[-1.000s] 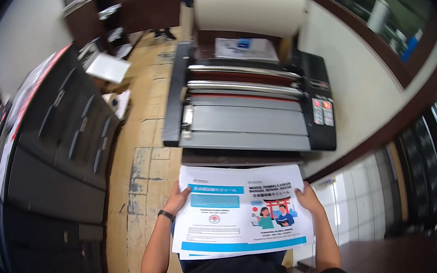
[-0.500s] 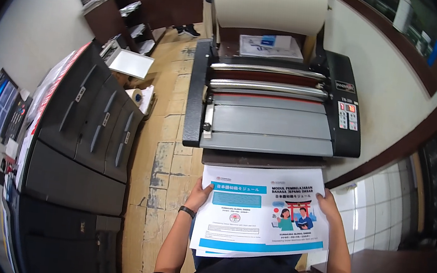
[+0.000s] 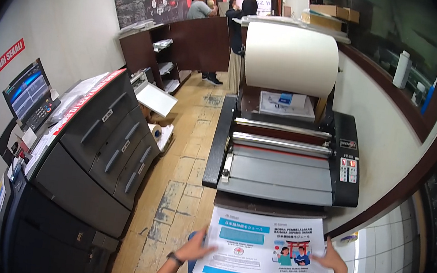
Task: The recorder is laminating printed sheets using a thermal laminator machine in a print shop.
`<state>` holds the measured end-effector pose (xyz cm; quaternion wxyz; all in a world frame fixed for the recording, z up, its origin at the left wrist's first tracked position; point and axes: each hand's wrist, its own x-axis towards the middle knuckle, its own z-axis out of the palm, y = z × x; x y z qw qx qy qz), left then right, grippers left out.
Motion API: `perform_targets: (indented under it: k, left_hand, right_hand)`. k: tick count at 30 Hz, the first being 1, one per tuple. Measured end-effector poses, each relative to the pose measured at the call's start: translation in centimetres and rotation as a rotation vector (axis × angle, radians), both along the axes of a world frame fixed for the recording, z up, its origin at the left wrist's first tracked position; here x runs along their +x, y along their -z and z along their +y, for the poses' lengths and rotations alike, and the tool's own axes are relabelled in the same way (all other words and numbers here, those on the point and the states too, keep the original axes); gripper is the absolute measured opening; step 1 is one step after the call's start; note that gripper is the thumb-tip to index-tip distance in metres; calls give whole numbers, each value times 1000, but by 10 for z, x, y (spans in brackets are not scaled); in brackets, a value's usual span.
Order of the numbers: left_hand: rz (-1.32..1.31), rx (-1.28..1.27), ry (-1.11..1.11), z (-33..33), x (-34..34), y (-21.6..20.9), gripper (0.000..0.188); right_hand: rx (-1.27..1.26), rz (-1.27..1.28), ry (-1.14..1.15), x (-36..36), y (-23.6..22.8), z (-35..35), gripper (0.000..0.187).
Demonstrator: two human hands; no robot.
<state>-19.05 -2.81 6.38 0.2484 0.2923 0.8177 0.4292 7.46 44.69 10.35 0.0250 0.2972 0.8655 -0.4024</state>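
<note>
A stack of printed sheets (image 3: 266, 244), white with blue bands and a cartoon of two figures by a red gate, lies in front of the roll laminator (image 3: 278, 177). Its far edge meets the dark shelf (image 3: 270, 205) below the machine, and its near part is above my legs. My left hand (image 3: 195, 247), a dark band on the wrist, is at the stack's left edge with fingers spread. On the other side my right hand (image 3: 332, 258) has its thumb over the right edge and fingers stretched out. Neither hand grips the paper.
A large cream film roll (image 3: 292, 58) hangs over the laminator. Along the left stands a big dark-grey printer (image 3: 93, 171) with a tilted screen (image 3: 30, 94). Farther off are a brown counter (image 3: 199, 45) and several people. A wall with a window ledge (image 3: 386, 85) bounds the right.
My view has tilted up, bringing in the counter and people. Both hands have loosened from the sheet edges and spread their fingers; the stack lies close against the shelf.
</note>
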Motion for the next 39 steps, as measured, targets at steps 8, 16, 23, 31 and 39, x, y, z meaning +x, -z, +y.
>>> perform_targets:
  k: [8, 16, 23, 31, 39]
  left_hand:
    - [307, -416, 111, -11, 110, -55, 124]
    - [316, -494, 123, -8, 81, -55, 119]
    - [262, -457, 186, -12, 83, -62, 122]
    - [214, -278, 81, -13, 99, -38, 115]
    - [238, -273, 63, -21, 106, -30, 105]
  right_hand:
    - [75, -481, -256, 43, -40, -47, 159]
    - [226, -566, -325, 38, -30, -40, 156]
    - [262, -622, -302, 40, -42, -60, 155]
    - [268, -693, -283, 39, -25, -57, 153]
    - [345, -703, -341, 42, -34, -62, 148]
